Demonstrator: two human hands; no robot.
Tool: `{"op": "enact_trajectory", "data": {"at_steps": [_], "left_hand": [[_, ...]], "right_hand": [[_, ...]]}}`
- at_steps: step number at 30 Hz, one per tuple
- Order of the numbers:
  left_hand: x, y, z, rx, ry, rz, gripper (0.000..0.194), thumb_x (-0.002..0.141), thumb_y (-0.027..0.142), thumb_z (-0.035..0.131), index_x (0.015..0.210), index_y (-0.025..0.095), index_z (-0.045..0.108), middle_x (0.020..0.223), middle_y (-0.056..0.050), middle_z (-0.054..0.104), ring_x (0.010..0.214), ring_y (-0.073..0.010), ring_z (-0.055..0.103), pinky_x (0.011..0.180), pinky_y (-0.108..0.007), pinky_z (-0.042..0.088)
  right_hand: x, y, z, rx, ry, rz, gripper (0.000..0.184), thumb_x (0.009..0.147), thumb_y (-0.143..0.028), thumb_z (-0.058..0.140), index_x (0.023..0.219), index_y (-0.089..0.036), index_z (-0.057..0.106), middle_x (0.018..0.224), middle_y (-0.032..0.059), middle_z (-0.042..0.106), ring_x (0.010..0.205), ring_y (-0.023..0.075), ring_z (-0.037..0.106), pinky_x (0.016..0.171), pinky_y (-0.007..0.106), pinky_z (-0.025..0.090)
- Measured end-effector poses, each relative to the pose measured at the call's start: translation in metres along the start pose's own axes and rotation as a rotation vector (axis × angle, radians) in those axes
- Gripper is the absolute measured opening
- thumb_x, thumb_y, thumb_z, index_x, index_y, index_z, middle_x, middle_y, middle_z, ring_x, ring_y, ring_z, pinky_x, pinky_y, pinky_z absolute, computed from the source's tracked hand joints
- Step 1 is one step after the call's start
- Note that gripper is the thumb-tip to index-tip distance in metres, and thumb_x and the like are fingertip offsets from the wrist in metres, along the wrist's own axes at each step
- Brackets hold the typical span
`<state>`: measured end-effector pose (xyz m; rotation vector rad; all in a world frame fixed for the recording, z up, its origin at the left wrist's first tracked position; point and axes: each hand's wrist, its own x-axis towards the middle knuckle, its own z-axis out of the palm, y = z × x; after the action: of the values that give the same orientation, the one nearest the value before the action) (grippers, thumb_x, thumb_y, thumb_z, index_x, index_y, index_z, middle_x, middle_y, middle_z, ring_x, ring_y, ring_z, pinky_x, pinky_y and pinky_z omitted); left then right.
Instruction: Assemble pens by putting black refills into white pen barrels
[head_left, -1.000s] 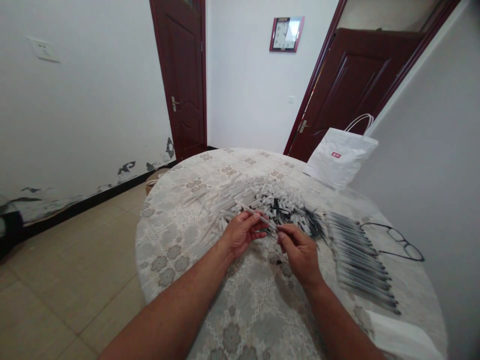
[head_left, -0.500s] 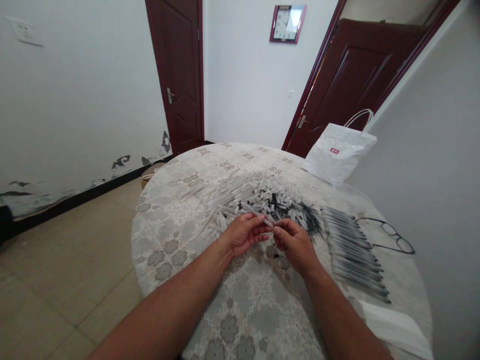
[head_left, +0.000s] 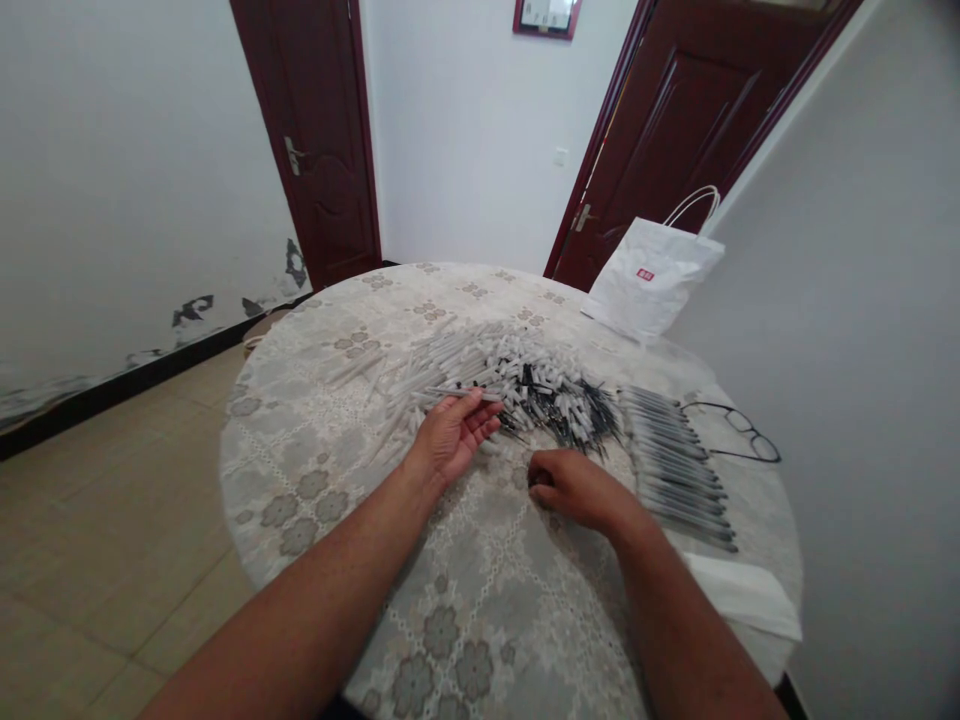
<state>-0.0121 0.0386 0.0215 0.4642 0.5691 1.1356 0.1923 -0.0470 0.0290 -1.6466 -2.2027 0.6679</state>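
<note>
Between the thumb and fingers of my left hand (head_left: 448, 440) is a slim, pale pen barrel (head_left: 489, 397), lying nearly level at the near edge of the pile. My right hand (head_left: 576, 486) is low over the tablecloth, apart from the left, with its fingers curled in. Whatever may be in those fingers is hidden. A heap of whitish pen barrels (head_left: 442, 360) spreads beyond both hands, with black thin pen parts (head_left: 600, 412) at its right side. A row of assembled-looking grey pens (head_left: 675, 470) lies to the right of my right hand.
Eyeglasses (head_left: 739, 425) rest beside the pen row. A white paper bag (head_left: 652, 275) stands at the far right of the round table (head_left: 450, 600). White folded material (head_left: 742, 595) lies near the right edge. The wall is close on the right.
My hands have separated: earlier they met at the barrel. The right hand has dropped down to the cloth, while the left still holds the barrel. The view has tilted downward.
</note>
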Motion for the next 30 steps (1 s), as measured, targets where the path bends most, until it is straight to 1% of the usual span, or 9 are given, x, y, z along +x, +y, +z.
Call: {"op": "enact_trajectory", "data": {"at_steps": [2, 4, 6, 8, 10, 12, 15, 22, 30], "left_hand": [[-0.001, 0.0, 0.001, 0.02, -0.005, 0.009, 0.014, 0.083, 0.017, 0.074, 0.093, 0.013, 0.065, 0.088, -0.009, 0.076, 0.081, -0.019, 0.074, 0.066, -0.027, 0.06], [-0.002, -0.001, 0.001, 0.048, -0.028, 0.006, 0.016, 0.082, 0.017, 0.074, 0.094, 0.013, 0.065, 0.09, -0.009, 0.076, 0.082, -0.0194, 0.074, 0.067, -0.027, 0.06], [-0.004, -0.002, 0.001, 0.076, -0.064, 0.001, 0.017, 0.082, 0.018, 0.075, 0.096, 0.014, 0.065, 0.091, -0.009, 0.076, 0.083, -0.0199, 0.074, 0.067, -0.028, 0.06], [-0.006, -0.003, 0.002, 0.1, -0.101, -0.005, 0.019, 0.081, 0.018, 0.076, 0.097, 0.014, 0.066, 0.092, -0.008, 0.075, 0.083, -0.02, 0.074, 0.067, -0.028, 0.06], [-0.007, -0.004, 0.002, 0.119, -0.131, -0.014, 0.021, 0.08, 0.018, 0.077, 0.098, 0.014, 0.067, 0.092, -0.008, 0.075, 0.083, -0.0199, 0.074, 0.069, -0.029, 0.06], [-0.009, -0.005, 0.003, 0.137, -0.155, -0.025, 0.022, 0.078, 0.018, 0.078, 0.097, 0.015, 0.068, 0.092, -0.008, 0.075, 0.083, -0.0201, 0.074, 0.07, -0.029, 0.06], [-0.011, -0.005, 0.005, 0.163, -0.179, -0.04, 0.022, 0.078, 0.018, 0.078, 0.097, 0.015, 0.068, 0.091, -0.009, 0.075, 0.085, -0.0207, 0.074, 0.071, -0.03, 0.06], [-0.014, -0.005, 0.006, 0.204, -0.227, -0.061, 0.021, 0.077, 0.018, 0.079, 0.096, 0.014, 0.069, 0.094, -0.012, 0.076, 0.085, -0.0214, 0.074, 0.073, -0.03, 0.06], [-0.014, -0.006, 0.006, 0.218, -0.244, -0.054, 0.022, 0.075, 0.019, 0.081, 0.094, 0.013, 0.072, 0.095, -0.011, 0.076, 0.084, -0.0193, 0.073, 0.071, -0.028, 0.06]], "right_hand": [[0.003, -0.002, 0.003, -0.013, 0.016, -0.028, 0.01, 0.074, -0.012, 0.066, 0.074, -0.021, 0.07, 0.071, 0.0015, 0.07, 0.064, 0.0152, 0.058, 0.061, 0.024, 0.035], [0.007, -0.005, 0.004, 0.013, 0.082, -0.053, 0.007, 0.078, -0.016, 0.065, 0.076, -0.021, 0.069, 0.074, 0.0021, 0.07, 0.068, 0.0159, 0.059, 0.064, 0.025, 0.038], [0.012, -0.008, 0.006, 0.127, 0.22, -0.045, 0.006, 0.084, -0.023, 0.062, 0.083, -0.022, 0.069, 0.077, 0.002, 0.07, 0.07, 0.0164, 0.061, 0.066, 0.026, 0.041], [0.018, -0.01, 0.01, 0.325, 0.411, 0.013, 0.012, 0.089, -0.031, 0.061, 0.091, -0.022, 0.067, 0.077, 0.0015, 0.069, 0.068, 0.0164, 0.062, 0.064, 0.026, 0.045], [0.023, -0.013, 0.016, 0.524, 0.565, 0.068, 0.019, 0.088, -0.039, 0.063, 0.095, -0.021, 0.066, 0.075, 0.0012, 0.068, 0.064, 0.0161, 0.063, 0.059, 0.026, 0.047], [0.027, -0.014, 0.022, 0.651, 0.632, 0.077, 0.026, 0.085, -0.043, 0.068, 0.098, -0.021, 0.065, 0.074, 0.0013, 0.068, 0.063, 0.0163, 0.063, 0.055, 0.026, 0.049], [0.029, -0.016, 0.028, 0.731, 0.64, 0.066, 0.03, 0.083, -0.044, 0.07, 0.1, -0.02, 0.066, 0.073, 0.0011, 0.068, 0.062, 0.0159, 0.063, 0.053, 0.025, 0.05], [0.028, -0.02, 0.028, 0.776, 0.649, 0.037, 0.024, 0.083, -0.039, 0.07, 0.099, -0.021, 0.066, 0.072, -0.001, 0.067, 0.06, 0.0137, 0.06, 0.054, 0.025, 0.049], [0.026, -0.023, 0.027, 0.736, 0.659, 0.055, 0.024, 0.083, -0.04, 0.071, 0.097, -0.021, 0.068, 0.072, -0.0008, 0.067, 0.058, 0.0134, 0.058, 0.054, 0.025, 0.047]]}}
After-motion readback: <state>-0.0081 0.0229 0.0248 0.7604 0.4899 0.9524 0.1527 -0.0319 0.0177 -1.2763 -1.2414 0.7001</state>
